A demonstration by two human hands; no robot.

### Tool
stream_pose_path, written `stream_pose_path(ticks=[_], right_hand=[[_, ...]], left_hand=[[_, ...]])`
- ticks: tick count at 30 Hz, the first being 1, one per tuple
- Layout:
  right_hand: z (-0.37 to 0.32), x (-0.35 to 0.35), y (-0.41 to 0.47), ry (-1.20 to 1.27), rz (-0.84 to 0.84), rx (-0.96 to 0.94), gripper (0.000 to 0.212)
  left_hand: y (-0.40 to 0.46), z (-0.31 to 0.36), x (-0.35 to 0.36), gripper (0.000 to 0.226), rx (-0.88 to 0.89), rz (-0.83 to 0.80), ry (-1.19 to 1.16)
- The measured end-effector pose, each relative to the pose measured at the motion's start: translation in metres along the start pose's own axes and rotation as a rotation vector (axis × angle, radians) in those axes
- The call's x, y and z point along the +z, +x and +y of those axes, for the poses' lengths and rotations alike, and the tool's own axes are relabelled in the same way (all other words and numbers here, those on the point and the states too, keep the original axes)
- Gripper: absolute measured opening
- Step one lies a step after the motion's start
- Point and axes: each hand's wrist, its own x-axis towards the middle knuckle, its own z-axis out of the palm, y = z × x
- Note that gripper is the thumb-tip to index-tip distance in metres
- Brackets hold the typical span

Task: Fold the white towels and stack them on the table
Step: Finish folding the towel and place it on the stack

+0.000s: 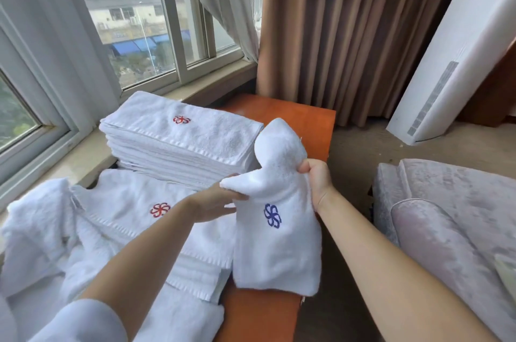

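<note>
Both hands hold one small white towel (275, 218) with a blue emblem, lifted upright at centre frame over the near edge of the orange bench (296, 118). The right hand (318, 182) grips its right upper edge with curled fingers, and the left hand (220, 202) pinches the left corner; the top of the towel flops up between them in a soft peak, while its lower part hangs doubled toward the bench.

Behind it, in the upper middle of the frame, sits a tidy stack of folded towels (178, 140) with a red emblem on top. To the lower left lies a loose heap of unfolded towels (92, 232), one showing a red emblem.

This looks like the middle of a fold: the towel seems halved but not yet squared. The next move likely calls for pulling the top edge taut, aligning the corners, folding again, then laying it flat on the stack without disturbing it.
</note>
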Motion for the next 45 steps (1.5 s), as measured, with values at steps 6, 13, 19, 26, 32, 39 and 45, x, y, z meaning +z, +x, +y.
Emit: stream_pose_path(ticks=[6,13,19,26,32,39,45], right_hand=[[-0.007,0.011,0.0,-0.246,-0.267,0.085,0.011],[0.006,0.034,-0.008,-0.405,-0.386,0.141,0.047],[0.017,-0.016,0.0,-0.623,-0.501,0.301,0.043],[0.038,-0.091,0.024,-1.012,-0.478,0.564,0.052],[0.02,-0.103,0.037,-0.857,-0.108,0.422,0.04],[0.001,-0.1,0.044,-0.539,0.317,0.155,0.042],[0.003,-0.102,0.066,-0.381,0.437,0.175,0.044]], left_hand=[[-0.034,0.022,-0.03,0.103,0.0,-0.242,-0.088],[-0.037,0.035,-0.027,0.035,0.071,0.158,0.295],[-0.009,0.05,0.005,0.021,0.375,0.701,0.413],[0.022,0.074,0.042,0.025,0.483,1.093,0.403],[0.029,0.07,0.051,0.023,0.221,1.086,0.669],[0.048,0.058,0.07,0.027,0.261,0.964,0.64],[0.082,0.046,0.095,0.021,0.258,0.821,0.6]])
